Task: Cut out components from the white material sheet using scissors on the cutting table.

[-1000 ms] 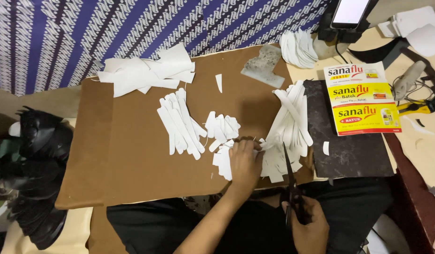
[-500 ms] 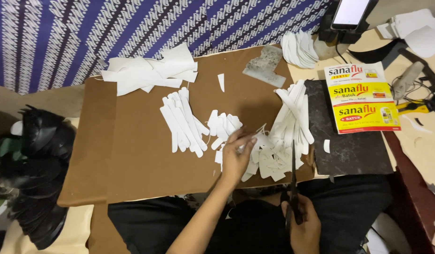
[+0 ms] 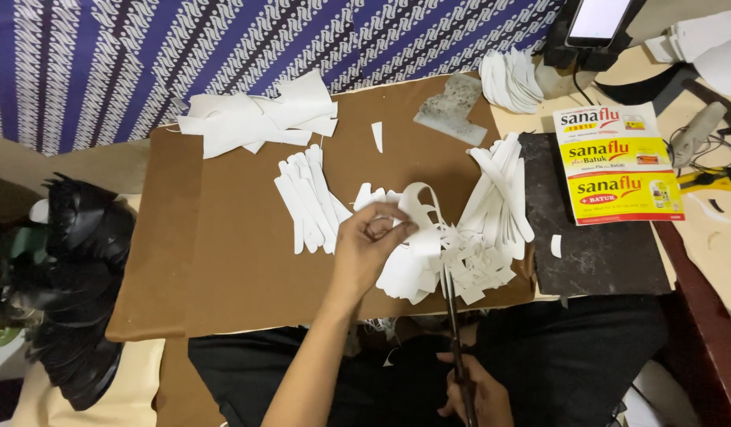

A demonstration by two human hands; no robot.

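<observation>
My left hand (image 3: 368,244) pinches a white paper piece (image 3: 420,207) lifted off a heap of cut white paper shapes (image 3: 452,257) on a brown cardboard board (image 3: 223,261) on my lap. My right hand (image 3: 475,389) grips dark scissors (image 3: 450,308) low at the frame's bottom edge, blades pointing up toward the heap. A row of long white paper strips (image 3: 306,199) lies just left of my left hand. Another fan of strips (image 3: 504,190) lies to the right of it.
More white paper scraps (image 3: 259,119) lie at the board's far left. A dark slab (image 3: 599,249) carries a red and yellow leaflet (image 3: 619,162). Black feathers (image 3: 73,277) sit at left. A phone on a stand (image 3: 595,24) and patterned blue cloth (image 3: 223,47) are behind.
My left hand has lifted a white paper piece off the heap and raised it. The scissors in my right hand have moved up toward the heap.
</observation>
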